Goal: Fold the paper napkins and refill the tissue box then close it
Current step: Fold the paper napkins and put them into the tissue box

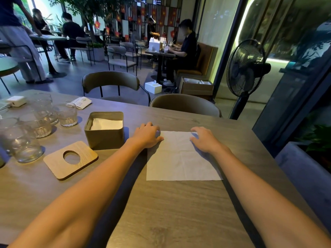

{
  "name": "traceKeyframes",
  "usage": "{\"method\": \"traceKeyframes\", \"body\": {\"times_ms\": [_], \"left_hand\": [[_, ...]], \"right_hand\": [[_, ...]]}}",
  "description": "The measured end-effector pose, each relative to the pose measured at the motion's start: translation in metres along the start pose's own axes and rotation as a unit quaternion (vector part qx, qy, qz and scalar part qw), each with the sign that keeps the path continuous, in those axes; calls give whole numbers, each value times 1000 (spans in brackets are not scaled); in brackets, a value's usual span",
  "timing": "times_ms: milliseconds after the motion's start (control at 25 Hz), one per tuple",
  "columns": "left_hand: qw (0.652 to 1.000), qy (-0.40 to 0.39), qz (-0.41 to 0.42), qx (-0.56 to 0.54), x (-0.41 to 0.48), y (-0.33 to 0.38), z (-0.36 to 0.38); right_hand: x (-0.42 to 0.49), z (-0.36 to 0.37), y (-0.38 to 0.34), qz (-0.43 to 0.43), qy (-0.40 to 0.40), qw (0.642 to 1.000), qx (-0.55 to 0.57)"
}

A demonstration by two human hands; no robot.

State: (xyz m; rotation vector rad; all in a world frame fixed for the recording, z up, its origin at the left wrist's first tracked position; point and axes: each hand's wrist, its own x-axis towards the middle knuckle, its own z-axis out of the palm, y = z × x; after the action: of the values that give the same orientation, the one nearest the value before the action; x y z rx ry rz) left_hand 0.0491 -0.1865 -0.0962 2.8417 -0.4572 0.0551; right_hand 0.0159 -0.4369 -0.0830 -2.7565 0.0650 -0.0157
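At centre frame, the left hand point(146, 135) and the right hand point(206, 139) sit on the two far corners of a paper napkin point(179, 158) spread flat on the table point(161, 212). The right hand's fingers lie loosely on its corner. The left hand's fingers curl over its corner, and I cannot tell whether they pinch it. Taking both far corners likely sets up a fold toward the near edge. Just left, the tissue box point(104, 138) stands open, with folded napkins point(106, 124) already inside. Its wooden lid point(53, 163) lies flat at lower left, out of the way until closing.
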Motion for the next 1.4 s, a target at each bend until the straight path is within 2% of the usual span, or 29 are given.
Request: {"method": "traceKeyframes", "body": {"times_ms": [120,240,440,760,880,960,1000,1080,1160,1280,1400], "left_hand": [[1000,9,2,-16,3,-1,-3],[999,-22,-15,-24,8,-3,-7],[991,-59,-19,-122,11,-2,-12],[976,-1,-31,-217,3,-6,-8],[981,57,-21,-183,-7,-2,-6],[983,126,28,-130,-21,5,-2],[984,130,63,-105,-28,11,2],[991,76,101,-44,-39,21,13],[995,29,90,-23,-43,28,22],[994,25,91,-49,-45,30,22],[988,38,81,-126,-55,23,17]], "right_hand": [[4,2,1,-3,-9,1000,-5],[6,-3,2,-3,-5,1000,-4],[6,-11,-1,13,-16,999,39],[-6,-24,3,62,18,992,108],[-12,-31,7,87,13,989,121],[-17,-37,6,87,13,983,159],[-19,-40,6,82,16,980,180],[-23,-48,0,70,23,973,218],[-26,-54,-12,55,28,967,246],[-31,-54,-37,25,30,963,265],[-31,-42,-66,2,23,954,298]]}}
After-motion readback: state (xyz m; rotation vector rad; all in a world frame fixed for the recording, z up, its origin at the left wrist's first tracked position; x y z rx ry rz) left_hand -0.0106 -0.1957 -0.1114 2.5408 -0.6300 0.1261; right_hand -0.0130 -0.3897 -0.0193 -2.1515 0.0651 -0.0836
